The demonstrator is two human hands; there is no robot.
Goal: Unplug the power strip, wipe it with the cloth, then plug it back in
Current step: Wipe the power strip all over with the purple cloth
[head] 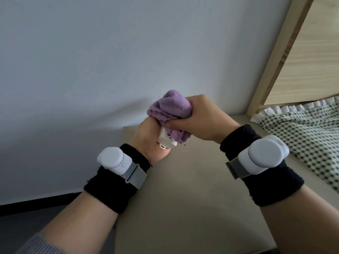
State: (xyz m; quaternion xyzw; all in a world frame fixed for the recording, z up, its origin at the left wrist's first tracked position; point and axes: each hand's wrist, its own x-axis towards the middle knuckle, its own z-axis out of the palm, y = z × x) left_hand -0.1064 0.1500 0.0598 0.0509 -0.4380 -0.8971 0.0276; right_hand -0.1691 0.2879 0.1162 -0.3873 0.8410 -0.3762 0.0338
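My left hand point(149, 138) grips a small white power strip point(166, 141), held up above a beige tabletop. Only the strip's lower end shows, with a slot on its near edge. My right hand point(200, 120) clutches a bunched purple cloth point(169, 106) and presses it over the upper part of the strip, hiding most of it. The two hands touch in the middle of the view. No cord or wall socket is visible.
A beige table surface point(192, 198) lies below the hands, against a pale wall point(110, 61). A wooden bed frame point(278, 57) rises at the right, with green checked bedding point(308, 136) beside the table. A dark skirting strip point(36, 202) runs along the floor at lower left.
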